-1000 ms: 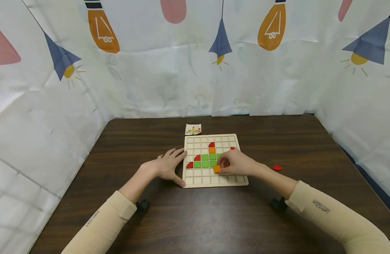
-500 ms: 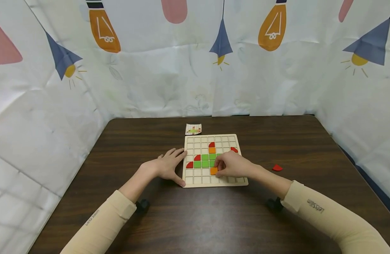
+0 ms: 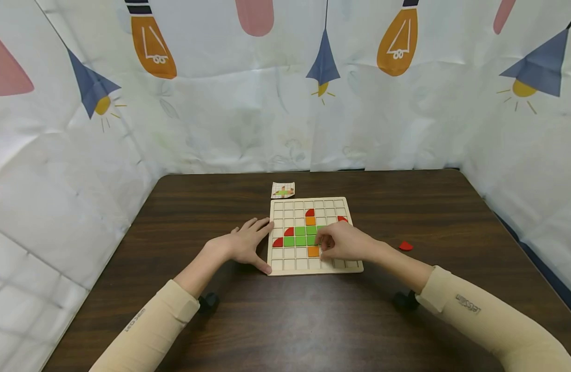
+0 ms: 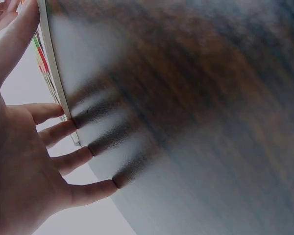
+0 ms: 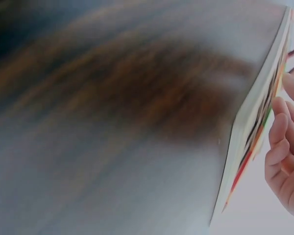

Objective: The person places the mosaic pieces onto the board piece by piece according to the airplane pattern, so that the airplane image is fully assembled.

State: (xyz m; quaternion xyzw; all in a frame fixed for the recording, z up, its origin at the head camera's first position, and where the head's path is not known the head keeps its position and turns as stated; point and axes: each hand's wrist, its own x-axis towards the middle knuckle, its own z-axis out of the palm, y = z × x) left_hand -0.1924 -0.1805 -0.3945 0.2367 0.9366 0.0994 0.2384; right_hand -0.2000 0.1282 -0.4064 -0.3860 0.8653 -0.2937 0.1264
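Observation:
A pale wooden grid board lies on the table with green square tiles at its middle, and several red quarter-round pieces. One orange tile sits above the green ones and another orange tile lies in a cell below them. My left hand spreads its fingers along the board's left edge; the left wrist view shows its fingertips at that edge. My right hand hovers just right of the lower orange tile, fingers bent, thumb apart from them. It covers part of the board's right side.
A small pattern card lies behind the board. One loose red quarter-round piece is on the dark wooden table, right of the board and beyond my right forearm. A printed white curtain stands behind the table.
My right hand has set the lower orange tile flat into its cell, let it go and drawn slightly right. The left hand has stayed at the board's left edge.

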